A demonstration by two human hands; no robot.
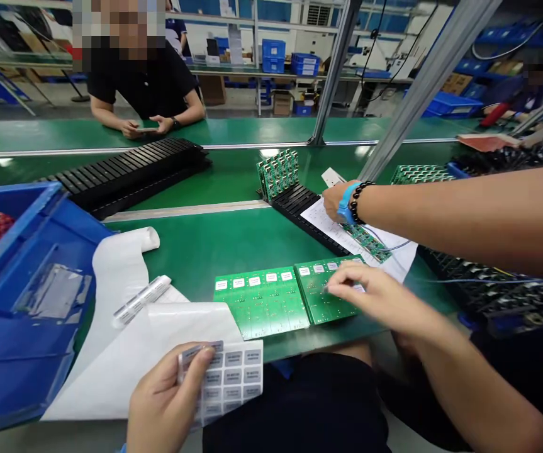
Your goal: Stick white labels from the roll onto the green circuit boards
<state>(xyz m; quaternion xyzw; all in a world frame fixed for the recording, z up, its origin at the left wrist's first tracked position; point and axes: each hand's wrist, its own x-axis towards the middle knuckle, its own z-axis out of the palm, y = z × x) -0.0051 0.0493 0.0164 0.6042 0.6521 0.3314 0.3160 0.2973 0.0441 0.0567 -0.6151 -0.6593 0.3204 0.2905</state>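
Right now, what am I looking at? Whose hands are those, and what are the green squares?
A camera worn on a person's head took this, looking down at their own hands. The left hand holds a sheet of labels. The right hand touches the right circuit board with its fingertips; the left circuit board lies beside it on the green table. Both carry small white labels along the top edge. White backing paper and a blue bin lie to the left. The hand with the blue wristband is a co-worker's, resting on a paper further back.
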